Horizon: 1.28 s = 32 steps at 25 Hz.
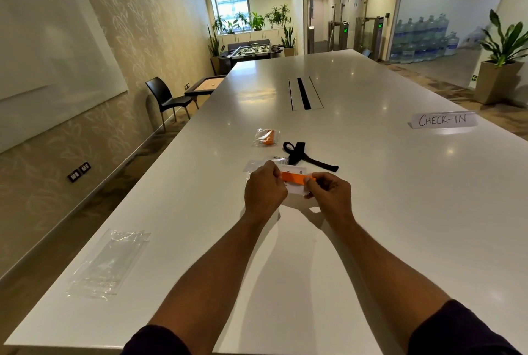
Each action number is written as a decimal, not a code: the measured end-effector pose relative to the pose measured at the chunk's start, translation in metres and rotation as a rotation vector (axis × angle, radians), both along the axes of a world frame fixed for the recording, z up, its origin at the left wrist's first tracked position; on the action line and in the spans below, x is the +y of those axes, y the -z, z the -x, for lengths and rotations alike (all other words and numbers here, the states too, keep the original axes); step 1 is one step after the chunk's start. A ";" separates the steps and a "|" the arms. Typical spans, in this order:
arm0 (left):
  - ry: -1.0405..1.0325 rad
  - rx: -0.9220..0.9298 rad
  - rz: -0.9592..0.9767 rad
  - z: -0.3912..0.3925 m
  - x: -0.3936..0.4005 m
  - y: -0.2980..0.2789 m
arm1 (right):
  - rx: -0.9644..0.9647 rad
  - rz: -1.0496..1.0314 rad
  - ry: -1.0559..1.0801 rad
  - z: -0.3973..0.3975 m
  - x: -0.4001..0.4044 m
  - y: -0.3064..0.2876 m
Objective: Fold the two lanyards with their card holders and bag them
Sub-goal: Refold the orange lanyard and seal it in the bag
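At the worktop (pixel 371 211) centre, my left hand (pixel 264 189) and right hand (pixel 328 191) pinch opposite ends of the folded orange lanyard (pixel 294 177) over its card holder (pixel 297 187). The black lanyard (pixel 300 154) lies at 12 o'clock; a "CHECK-IN" sign (pixel 443 119) stands at 2 o'clock.

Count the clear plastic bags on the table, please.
2 sure: one holding something orange beyond the hands, one empty near the left edge. Clear plastic under the hands may be another bag or a card holder.

lanyard (pixel 295 177): orange | second lanyard (pixel 307 156): black | table (pixel 371 183): white
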<state>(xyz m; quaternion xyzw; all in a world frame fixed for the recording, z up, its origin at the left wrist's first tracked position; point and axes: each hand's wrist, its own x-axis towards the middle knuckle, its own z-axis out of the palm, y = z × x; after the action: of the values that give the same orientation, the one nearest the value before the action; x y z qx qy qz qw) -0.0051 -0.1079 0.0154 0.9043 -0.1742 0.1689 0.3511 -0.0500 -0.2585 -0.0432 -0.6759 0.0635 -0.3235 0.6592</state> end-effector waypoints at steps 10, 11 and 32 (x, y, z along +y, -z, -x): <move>0.158 0.036 0.071 0.000 -0.018 -0.003 | -0.007 -0.181 -0.008 -0.009 0.014 -0.011; 0.146 0.044 0.085 -0.001 -0.020 -0.003 | 0.012 -0.189 -0.005 -0.012 0.014 -0.012; 0.252 0.112 0.059 -0.078 -0.034 -0.023 | 0.133 -0.448 -0.176 -0.082 -0.002 -0.030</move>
<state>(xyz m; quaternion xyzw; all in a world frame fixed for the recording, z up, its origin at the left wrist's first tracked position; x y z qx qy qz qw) 0.0733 -0.1417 0.0386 0.8726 -0.2615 0.0780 0.4051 0.0316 -0.2609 -0.0133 -0.5357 0.1178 -0.1975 0.8125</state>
